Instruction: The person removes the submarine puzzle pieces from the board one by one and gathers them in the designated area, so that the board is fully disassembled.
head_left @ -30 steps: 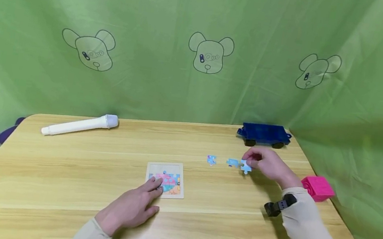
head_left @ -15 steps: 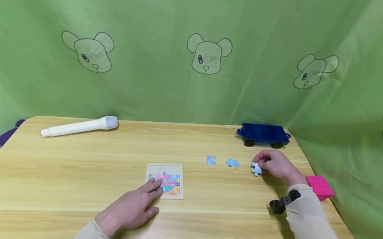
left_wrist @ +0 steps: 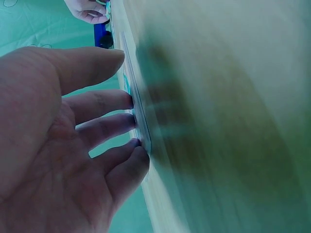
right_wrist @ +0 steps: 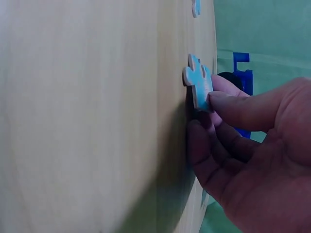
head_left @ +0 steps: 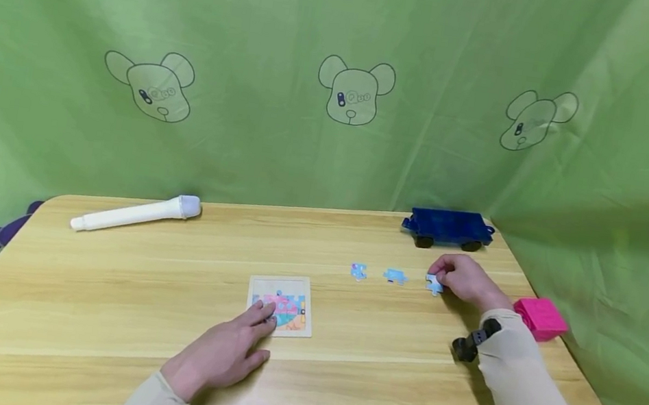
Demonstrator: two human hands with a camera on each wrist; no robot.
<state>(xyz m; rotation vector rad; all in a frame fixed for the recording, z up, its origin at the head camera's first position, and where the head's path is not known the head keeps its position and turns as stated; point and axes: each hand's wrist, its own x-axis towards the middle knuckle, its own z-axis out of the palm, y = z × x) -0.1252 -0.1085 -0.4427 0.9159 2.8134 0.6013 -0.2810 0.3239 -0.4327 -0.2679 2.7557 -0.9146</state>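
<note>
My right hand (head_left: 466,280) pinches a light blue jigsaw piece (head_left: 433,285) between thumb and finger, at the right of the table. In the right wrist view, the piece (right_wrist: 198,87) is tilted, with its tabs toward the camera side. Two more blue jigsaw pieces lie flat to the left, one nearer (head_left: 395,276) and one farther (head_left: 358,272). The fingertips of my left hand (head_left: 222,354) rest on a square puzzle tray (head_left: 308,328), their fingers nearly straight. Pink, blue and orange pieces fill its lower part; my fingers hide its lower left corner.
Behind the right hand stands a dark blue toy wagon (head_left: 448,227). A pink block (head_left: 541,318) sits by the table's right edge, close to the right forearm. At the back left lies a white microphone-shaped stick (head_left: 136,214). Green curtain (head_left: 259,138) borders the table.
My right hand has carried its jigsaw piece to the right, away from the middle piece, then stayed nearly in place. My left hand has not moved.
</note>
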